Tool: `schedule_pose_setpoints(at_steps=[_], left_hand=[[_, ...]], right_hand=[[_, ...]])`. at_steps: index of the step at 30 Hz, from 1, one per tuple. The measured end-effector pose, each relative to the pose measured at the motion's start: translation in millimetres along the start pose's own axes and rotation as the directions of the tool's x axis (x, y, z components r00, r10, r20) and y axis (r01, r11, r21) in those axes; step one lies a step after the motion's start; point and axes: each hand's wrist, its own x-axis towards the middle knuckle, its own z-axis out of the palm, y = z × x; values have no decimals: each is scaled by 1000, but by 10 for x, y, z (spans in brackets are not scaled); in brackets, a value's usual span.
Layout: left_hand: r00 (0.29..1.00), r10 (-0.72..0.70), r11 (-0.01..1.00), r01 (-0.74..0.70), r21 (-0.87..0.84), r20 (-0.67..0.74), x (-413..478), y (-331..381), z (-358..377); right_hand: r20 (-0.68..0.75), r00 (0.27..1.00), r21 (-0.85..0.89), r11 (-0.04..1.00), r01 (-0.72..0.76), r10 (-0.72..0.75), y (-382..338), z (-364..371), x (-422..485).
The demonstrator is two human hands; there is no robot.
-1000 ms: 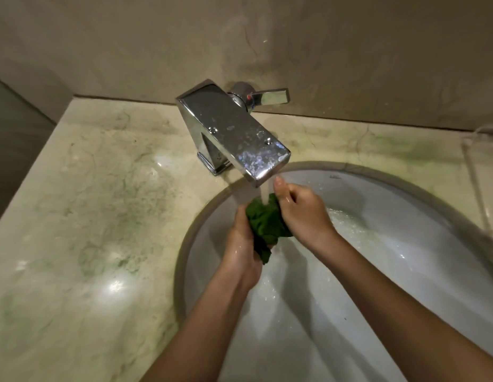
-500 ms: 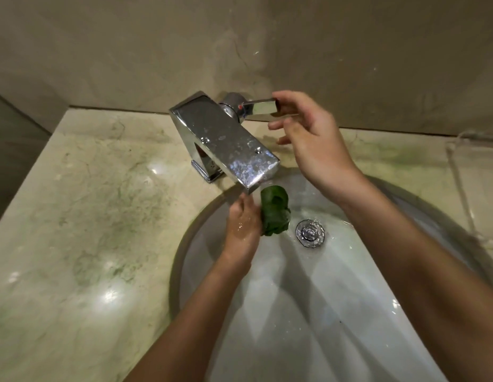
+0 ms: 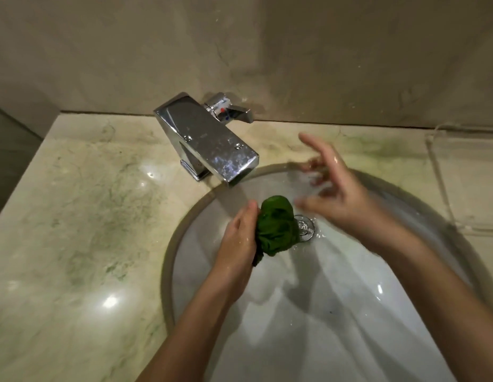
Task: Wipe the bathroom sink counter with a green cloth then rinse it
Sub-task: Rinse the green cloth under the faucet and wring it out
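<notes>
the green cloth is a dark, wet, creased wad, bunched into a rough ball just left of the drain, overlapping its rim. the left hand grips it, thumb lying up along its side. the right hand is motion-blurred, fingers loosely spread, holding nothing, beyond and right of the drain. the drain is a chrome ring in a smooth, wet white basin; beyond the drain a blocky, water-spotted chrome faucet stands on a glossy, green-veined marble counter.

A bathroom; a white oval sink set under a pale green-veined marble counter; a square chrome tap with side lever; beige wall behind.
</notes>
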Motion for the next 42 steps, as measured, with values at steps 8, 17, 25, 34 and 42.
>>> schedule_pose_setpoints(at_steps=[8, 17, 25, 34, 42], left_hand=[[954, 224, 953, -257, 160, 199, -335, -51, 85], [921, 136, 801, -319, 507, 365, -312, -191, 201], [807, 392, 436, -586, 683, 441, -13, -161, 324], [520, 254, -305, -757, 578, 815, 98, -14, 390], [819, -9, -502, -501, 705, 574, 154, -108, 585]], right_hand=[[143, 986, 277, 954, -118, 80, 329, 121, -548], [-26, 996, 480, 875, -61, 84, 401, -58, -648], [283, 944, 360, 894, -267, 169, 360, -587, -606], [756, 475, 61, 673, -737, 452, 322, -439, -252], [158, 834, -795, 569, -210, 528, 320, 40, -269]])
